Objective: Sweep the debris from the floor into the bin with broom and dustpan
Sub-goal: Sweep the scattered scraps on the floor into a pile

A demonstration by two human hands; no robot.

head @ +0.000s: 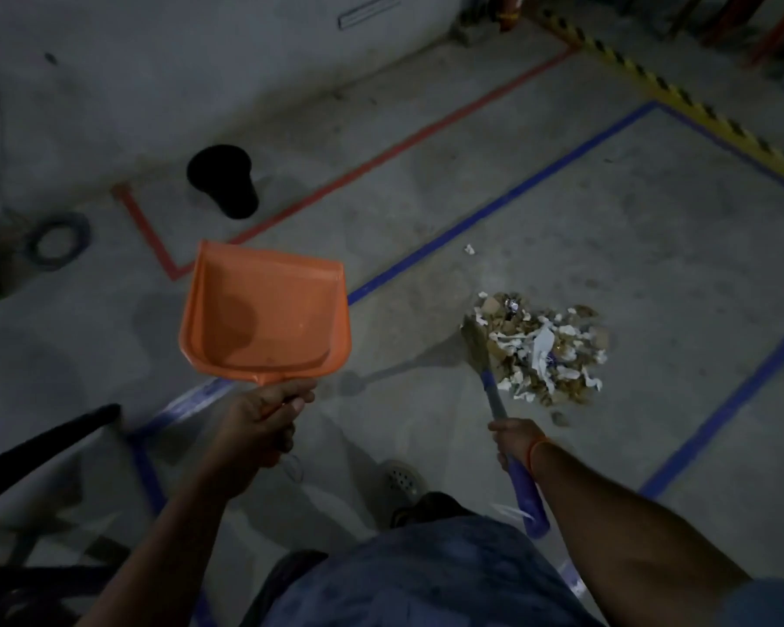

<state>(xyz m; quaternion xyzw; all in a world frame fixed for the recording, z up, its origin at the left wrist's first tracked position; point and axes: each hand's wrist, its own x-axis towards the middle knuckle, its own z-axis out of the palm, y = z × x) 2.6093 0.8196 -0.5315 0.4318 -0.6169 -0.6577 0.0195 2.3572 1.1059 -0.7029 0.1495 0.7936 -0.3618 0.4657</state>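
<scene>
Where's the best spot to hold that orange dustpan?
Hold the orange dustpan by its short handle at the narrow back end, coming from behind, as the left hand does. The wide front lip faces away, free to meet the debris pile.

Orange dustpan (263, 316), blue-handled broom (512, 427) with tan bristles, white and brown debris (542, 350), black bin (225, 181), grey concrete floor (652, 246), red, blue and yellow-black striped floor lines, orange wristband (537, 448).

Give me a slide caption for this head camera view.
Left hand holds an empty orange dustpan up; right hand sets a blue-handled broom against the debris pile.
</scene>
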